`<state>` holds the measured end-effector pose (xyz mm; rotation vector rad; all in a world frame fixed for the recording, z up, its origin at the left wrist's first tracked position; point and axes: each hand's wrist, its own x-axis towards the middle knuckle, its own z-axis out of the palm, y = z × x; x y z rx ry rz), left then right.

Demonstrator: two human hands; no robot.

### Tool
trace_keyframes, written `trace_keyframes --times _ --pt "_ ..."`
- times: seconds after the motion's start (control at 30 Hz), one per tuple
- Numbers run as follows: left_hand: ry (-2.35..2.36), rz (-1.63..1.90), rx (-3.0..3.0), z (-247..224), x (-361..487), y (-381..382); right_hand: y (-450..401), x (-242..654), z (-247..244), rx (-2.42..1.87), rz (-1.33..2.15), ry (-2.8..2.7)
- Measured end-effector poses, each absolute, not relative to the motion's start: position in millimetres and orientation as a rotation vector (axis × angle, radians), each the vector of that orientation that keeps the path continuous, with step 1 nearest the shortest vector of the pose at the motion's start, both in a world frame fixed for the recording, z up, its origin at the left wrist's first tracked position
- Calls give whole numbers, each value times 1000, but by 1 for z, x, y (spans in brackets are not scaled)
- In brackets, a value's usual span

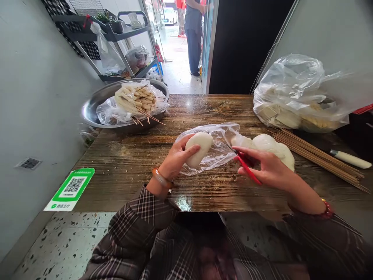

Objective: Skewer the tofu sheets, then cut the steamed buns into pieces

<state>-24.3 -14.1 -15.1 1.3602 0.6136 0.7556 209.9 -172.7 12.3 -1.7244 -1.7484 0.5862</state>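
Observation:
My left hand (177, 157) grips a smooth white steamed bun (201, 146), thumb across its front. In my right hand (266, 167) is a pair of red-handled scissors (247, 169), its blades pointing left toward the bun but apart from it. Whether the blades are parted is hard to make out. Beneath both hands a clear plastic bag (218, 159) lies spread on the wooden table (163, 190). More white buns (265, 144) sit beside and partly behind my right hand.
At the back left, a metal basin (99, 97) holds bagged skewered food (138, 99). On the right are a filled plastic bag (294, 93), wooden skewers (323, 157) and a white-handled knife (351, 158). A QR card (71, 188) lies at left. A person (194, 39) stands by the doorway.

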Motion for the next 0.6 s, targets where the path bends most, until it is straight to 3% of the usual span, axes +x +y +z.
trace_keyframes --times 0.37,0.6 --pt "542 783 1232 -16 -24 -12 -222 203 -14 -1905 266 -1832" --pt "512 740 1315 -16 -24 -12 -211 190 9 -1736 492 -1682"
